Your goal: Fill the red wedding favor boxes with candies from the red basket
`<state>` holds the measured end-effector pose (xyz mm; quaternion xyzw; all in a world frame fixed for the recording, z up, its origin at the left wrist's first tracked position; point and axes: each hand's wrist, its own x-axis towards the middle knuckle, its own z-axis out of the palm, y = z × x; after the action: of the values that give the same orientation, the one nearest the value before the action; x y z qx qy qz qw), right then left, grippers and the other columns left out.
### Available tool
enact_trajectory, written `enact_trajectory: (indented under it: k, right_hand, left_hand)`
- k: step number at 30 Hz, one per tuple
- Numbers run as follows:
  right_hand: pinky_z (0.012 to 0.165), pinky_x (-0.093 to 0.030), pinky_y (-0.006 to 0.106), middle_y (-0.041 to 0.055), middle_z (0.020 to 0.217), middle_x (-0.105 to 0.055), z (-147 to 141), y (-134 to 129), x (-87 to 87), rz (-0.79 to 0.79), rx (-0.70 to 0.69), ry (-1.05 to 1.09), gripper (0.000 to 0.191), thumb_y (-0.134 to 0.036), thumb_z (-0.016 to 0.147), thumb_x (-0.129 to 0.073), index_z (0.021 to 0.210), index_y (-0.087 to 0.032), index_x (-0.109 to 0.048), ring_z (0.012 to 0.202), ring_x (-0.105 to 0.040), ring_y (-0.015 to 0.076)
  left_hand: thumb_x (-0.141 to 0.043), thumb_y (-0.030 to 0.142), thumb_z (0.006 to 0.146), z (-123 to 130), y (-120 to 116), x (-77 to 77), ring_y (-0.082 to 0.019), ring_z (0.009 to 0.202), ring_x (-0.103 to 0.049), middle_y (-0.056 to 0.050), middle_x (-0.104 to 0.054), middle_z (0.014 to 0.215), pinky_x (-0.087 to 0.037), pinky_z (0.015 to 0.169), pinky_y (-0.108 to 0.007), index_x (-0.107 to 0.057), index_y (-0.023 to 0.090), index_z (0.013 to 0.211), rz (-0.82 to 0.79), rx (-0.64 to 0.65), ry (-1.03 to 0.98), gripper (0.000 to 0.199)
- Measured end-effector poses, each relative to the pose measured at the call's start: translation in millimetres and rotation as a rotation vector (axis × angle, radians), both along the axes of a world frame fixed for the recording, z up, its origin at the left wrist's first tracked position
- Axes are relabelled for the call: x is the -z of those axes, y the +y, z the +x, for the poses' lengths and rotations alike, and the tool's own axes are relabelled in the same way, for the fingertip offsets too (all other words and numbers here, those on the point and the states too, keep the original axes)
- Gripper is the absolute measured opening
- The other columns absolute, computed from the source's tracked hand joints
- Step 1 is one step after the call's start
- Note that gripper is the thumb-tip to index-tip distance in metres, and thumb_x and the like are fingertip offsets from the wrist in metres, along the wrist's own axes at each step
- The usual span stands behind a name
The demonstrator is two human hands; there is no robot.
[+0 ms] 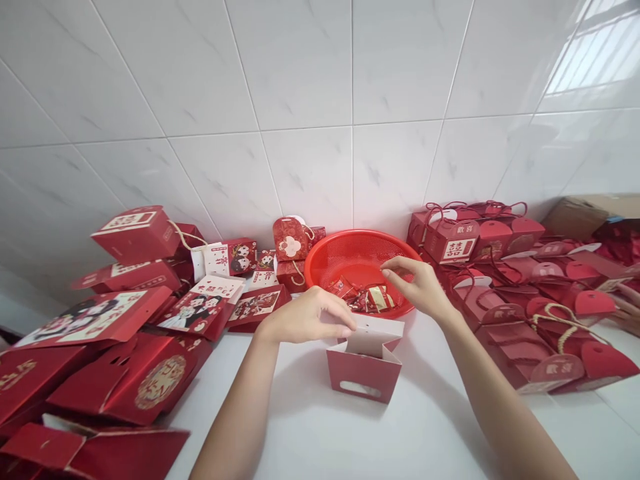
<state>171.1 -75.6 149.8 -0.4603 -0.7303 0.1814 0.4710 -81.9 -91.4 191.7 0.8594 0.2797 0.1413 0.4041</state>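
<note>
An open-topped red gift box (pixel 364 373) with a white inside and an oval cut-out stands upright on the white table. My left hand (pixel 313 317) is at the box's upper left edge, thumb and fingers bent around that edge. Behind the box, a red plastic basket (pixel 363 243) holds several small wrapped packets (pixel 377 298). My right hand (pixel 413 283) hovers over the basket's right side, thumb and fingertips apart, with nothing visible between them.
Red gift boxes (pixel 163 380) are piled at the left. Rows of red boxes with cord handles (pixel 453 241) fill the right. A brown carton (pixel 575 217) lies at the back right. Another person's hand (pixel 627 310) shows at the right edge. A tiled wall (pixel 305 167) stands behind.
</note>
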Motion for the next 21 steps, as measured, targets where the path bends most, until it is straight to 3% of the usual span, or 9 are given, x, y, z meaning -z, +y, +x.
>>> enact_trajectory:
  k: [4, 7, 11, 14, 16, 18, 21]
  right_hand:
    - [0.073, -0.053, 0.031, 0.0067, 0.083, -0.075, 2.9, 30.9, 30.2, -0.124, 0.031, -0.027, 0.014, -0.025, 0.083, -0.057, 0.083, -0.017, -0.069, 0.077, -0.069, 0.0194]
    - [0.078, -0.052, 0.032, 0.0077, 0.091, -0.076, 1.4, 40.4, 41.2, -0.191, 0.047, -0.120, 0.011, -0.019, 0.082, -0.060, 0.085, -0.017, -0.070, 0.085, -0.070, 0.0203]
    - [0.076, -0.052, 0.028, 0.0076, 0.098, -0.075, -3.8, 41.4, 39.0, -0.332, -0.059, -0.254, 0.022, -0.014, 0.080, -0.063, 0.100, -0.017, -0.071, 0.087, -0.070, 0.0196]
    - [0.068, -0.050, 0.024, 0.0041, 0.098, -0.075, -10.2, 42.1, 33.5, -0.478, -0.281, -0.383, 0.050, -0.009, 0.074, -0.064, 0.122, -0.022, -0.067, 0.079, -0.069, 0.0175]
    - [0.069, -0.049, 0.023, 0.0023, 0.107, -0.073, -15.5, 43.1, 31.5, -0.498, -0.400, -0.506, 0.062, -0.006, 0.070, -0.065, 0.127, -0.029, -0.065, 0.084, -0.068, 0.0177]
    - [0.073, -0.048, 0.024, 0.0020, 0.115, -0.072, -20.6, 43.8, 31.9, -0.468, -0.416, -0.611, 0.064, -0.003, 0.068, -0.064, 0.124, -0.032, -0.067, 0.092, -0.068, 0.0193]
    - [0.073, -0.045, 0.025, 0.0035, 0.107, -0.074, -25.3, 43.8, 36.6, -0.436, -0.360, -0.657, 0.056, -0.001, 0.068, -0.062, 0.115, -0.028, -0.072, 0.094, -0.068, 0.0210]
  left_hand:
    - [-0.067, 0.038, 0.085, 3.7, 1.9, 2.4, -0.019, 0.082, -0.070, -0.006, -0.077, 0.088, -0.054, 0.078, -0.028, -0.080, 0.020, 0.089, 0.047, -0.090, -0.018, 0.022]
    - [-0.068, 0.035, 0.083, 3.4, 3.6, 3.0, -0.020, 0.088, -0.070, -0.006, -0.077, 0.095, -0.054, 0.081, -0.029, -0.080, 0.021, 0.091, 0.042, -0.079, -0.043, 0.019]
    - [-0.068, 0.035, 0.084, 3.4, 7.8, 4.7, -0.023, 0.101, -0.069, -0.009, -0.076, 0.105, -0.053, 0.090, -0.033, -0.078, 0.019, 0.093, -0.013, -0.072, -0.208, 0.021]
    - [-0.065, 0.041, 0.086, 6.0, 15.4, 9.9, -0.023, 0.096, -0.069, -0.009, -0.076, 0.098, -0.053, 0.089, -0.034, -0.075, 0.017, 0.093, -0.039, -0.208, -0.344, 0.027]
    - [-0.062, 0.043, 0.087, 9.0, 23.7, 16.3, -0.022, 0.094, -0.068, -0.009, -0.076, 0.095, -0.053, 0.089, -0.035, -0.073, 0.017, 0.092, -0.034, -0.302, -0.383, 0.029]
    - [-0.062, 0.043, 0.087, 12.8, 34.7, 25.0, -0.022, 0.094, -0.068, -0.009, -0.076, 0.095, -0.052, 0.089, -0.034, -0.072, 0.016, 0.095, -0.049, -0.328, -0.358, 0.030]
    - [-0.063, 0.040, 0.085, 19.2, 54.2, 39.7, -0.022, 0.095, -0.068, -0.010, -0.075, 0.102, -0.052, 0.086, -0.032, -0.072, 0.014, 0.100, -0.082, -0.258, -0.167, 0.031]
